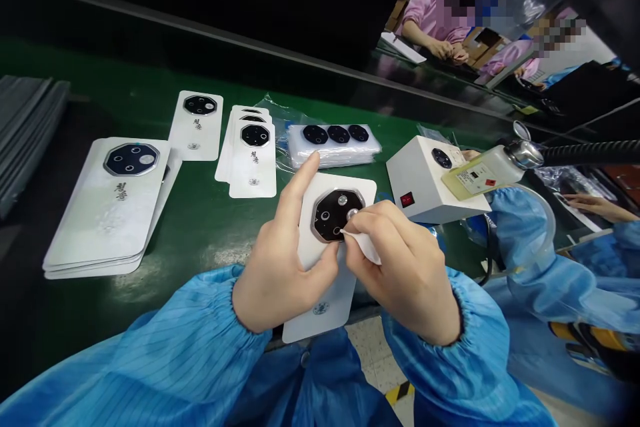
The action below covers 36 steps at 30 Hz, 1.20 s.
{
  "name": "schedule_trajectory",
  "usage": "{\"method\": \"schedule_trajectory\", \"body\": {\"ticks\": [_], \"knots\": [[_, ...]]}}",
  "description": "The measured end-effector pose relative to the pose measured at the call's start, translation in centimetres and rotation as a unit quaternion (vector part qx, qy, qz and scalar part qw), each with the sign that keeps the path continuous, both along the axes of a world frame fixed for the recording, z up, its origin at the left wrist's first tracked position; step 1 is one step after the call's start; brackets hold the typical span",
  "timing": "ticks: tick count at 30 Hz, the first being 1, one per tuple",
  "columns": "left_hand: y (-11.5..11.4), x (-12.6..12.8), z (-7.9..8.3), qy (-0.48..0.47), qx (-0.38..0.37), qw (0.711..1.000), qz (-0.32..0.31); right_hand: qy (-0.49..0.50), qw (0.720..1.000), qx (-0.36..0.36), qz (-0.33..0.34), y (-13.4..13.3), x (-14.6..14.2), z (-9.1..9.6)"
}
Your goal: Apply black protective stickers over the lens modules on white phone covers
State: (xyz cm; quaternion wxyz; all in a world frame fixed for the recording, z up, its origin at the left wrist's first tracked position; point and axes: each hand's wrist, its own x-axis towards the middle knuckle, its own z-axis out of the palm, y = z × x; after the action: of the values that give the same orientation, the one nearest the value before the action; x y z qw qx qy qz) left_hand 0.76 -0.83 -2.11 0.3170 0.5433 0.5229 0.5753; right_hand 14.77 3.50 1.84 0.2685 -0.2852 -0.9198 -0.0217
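In the centre of the frame, a white phone back cover (334,285) with an octagonal black camera panel (326,205) lies under both hands. The left hand (280,257) spreads thumb and forefinger at its left side; whether the other fingers grip is hidden. The right hand (403,263) pinches a white wipe (365,247) against the panel. Similar covers (100,213) at left on the worktop (193,213) bear dark calligraphic characters (121,191), illegible here. At right, a bottle (465,181) carries a label (477,177) with a red mark, its print too small.
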Motion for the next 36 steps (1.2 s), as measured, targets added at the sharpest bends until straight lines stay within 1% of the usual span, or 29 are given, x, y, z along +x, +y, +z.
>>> {"method": "schedule_trajectory", "body": {"ticks": [5, 13, 19, 28, 36], "knots": [[0.18, -0.23, -0.78, 0.073, 0.062, 0.995, 0.007, -0.017, 1.000, 0.013, 0.006, 0.06, -0.14, 0.04], [0.30, -0.27, -0.77, 0.111, 0.086, 0.990, 0.021, -0.029, 0.999, 0.022, 0.003, 0.13, -0.38, -0.01], [0.28, -0.24, -0.70, 0.132, 0.114, 0.984, 0.022, -0.032, 0.999, 0.014, 0.000, 0.15, -0.48, -0.11], [0.34, -0.20, -0.70, 0.131, 0.110, 0.985, 0.015, -0.046, 0.998, 0.029, -0.020, 0.24, -0.50, -0.31], [0.36, -0.16, -0.55, 0.129, 0.106, 0.986, 0.012, -0.040, 0.999, 0.014, -0.005, 0.10, -0.62, -0.10]]}}
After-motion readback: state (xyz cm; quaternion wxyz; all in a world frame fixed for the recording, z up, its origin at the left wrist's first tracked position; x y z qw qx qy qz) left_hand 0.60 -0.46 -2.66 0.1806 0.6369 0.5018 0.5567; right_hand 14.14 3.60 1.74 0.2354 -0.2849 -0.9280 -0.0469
